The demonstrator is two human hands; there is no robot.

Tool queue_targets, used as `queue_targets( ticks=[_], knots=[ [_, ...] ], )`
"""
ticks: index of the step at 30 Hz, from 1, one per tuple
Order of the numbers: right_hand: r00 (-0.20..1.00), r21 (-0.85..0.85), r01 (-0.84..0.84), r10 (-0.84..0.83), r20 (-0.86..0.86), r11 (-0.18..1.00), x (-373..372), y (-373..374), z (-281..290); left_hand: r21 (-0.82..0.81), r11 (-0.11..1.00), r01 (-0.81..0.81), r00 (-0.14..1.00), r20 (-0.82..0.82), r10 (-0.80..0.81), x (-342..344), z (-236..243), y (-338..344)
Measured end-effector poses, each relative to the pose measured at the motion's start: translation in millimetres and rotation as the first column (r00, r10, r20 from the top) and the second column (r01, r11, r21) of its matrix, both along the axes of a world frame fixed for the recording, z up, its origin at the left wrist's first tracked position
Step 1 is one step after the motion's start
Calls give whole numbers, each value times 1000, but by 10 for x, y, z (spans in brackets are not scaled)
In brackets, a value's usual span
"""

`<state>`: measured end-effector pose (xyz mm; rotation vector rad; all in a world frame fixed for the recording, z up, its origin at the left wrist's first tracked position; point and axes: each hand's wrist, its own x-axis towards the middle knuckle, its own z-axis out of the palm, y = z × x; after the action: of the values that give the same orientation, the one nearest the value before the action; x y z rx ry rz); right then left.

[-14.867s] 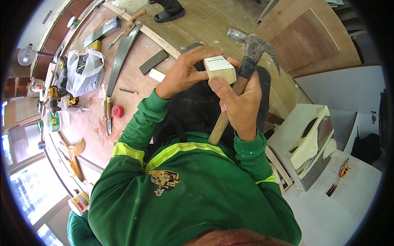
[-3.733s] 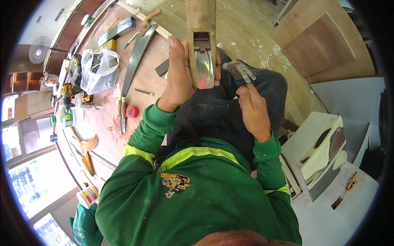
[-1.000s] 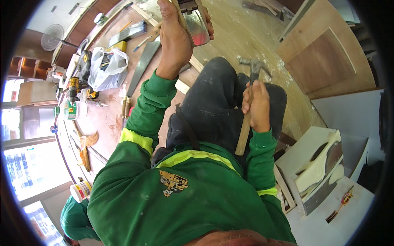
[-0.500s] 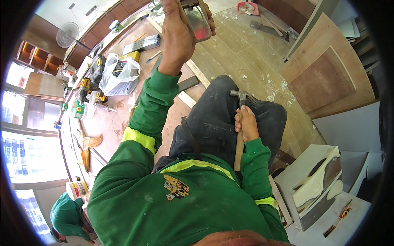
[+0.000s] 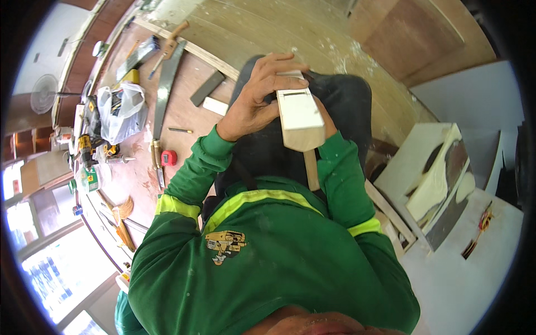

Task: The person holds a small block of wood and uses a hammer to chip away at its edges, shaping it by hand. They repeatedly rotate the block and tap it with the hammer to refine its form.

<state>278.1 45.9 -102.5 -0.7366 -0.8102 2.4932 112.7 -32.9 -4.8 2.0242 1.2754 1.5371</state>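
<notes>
My left hand grips a wooden hand plane, turned with its white-faced sole and narrow slot upward, fingers curled over the far end and thumb at its side. Behind the plane's right side, my right hand shows only in part; its fingers are hidden. A hammer's wooden handle hangs below the plane toward my waist, its head hidden. My dark-trousered legs lie beneath both hands.
Left, a worktable carries a handsaw, plastic bag, drill, red tape measure and several tools. Right stand wooden panels and a foam-smeared box. A co-worker's teal sleeve shows lower left.
My left hand has brought the plane down and nearer, flipping it from blade side to white sole. My right hand has moved up behind it, hiding the hammer head.
</notes>
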Motion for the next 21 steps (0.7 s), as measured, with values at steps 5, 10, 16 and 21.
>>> queue_targets(
  ticks=[5,10,16,21],
  knots=[
    [986,-254,-53,9,-169,966,55,91,-46,-86,995,52,996,75,-46,118,-398,90],
    [995,-241,76,-91,-50,967,19,104,129,-217,975,52,988,152,-19,-22,-717,208],
    [999,-168,-22,16,-38,986,46,203,-89,-301,948,99,934,357,16,-32,-876,256],
    [999,-209,-2,8,32,978,3,215,-89,-337,936,102,895,442,62,-25,-977,279]
  ],
)
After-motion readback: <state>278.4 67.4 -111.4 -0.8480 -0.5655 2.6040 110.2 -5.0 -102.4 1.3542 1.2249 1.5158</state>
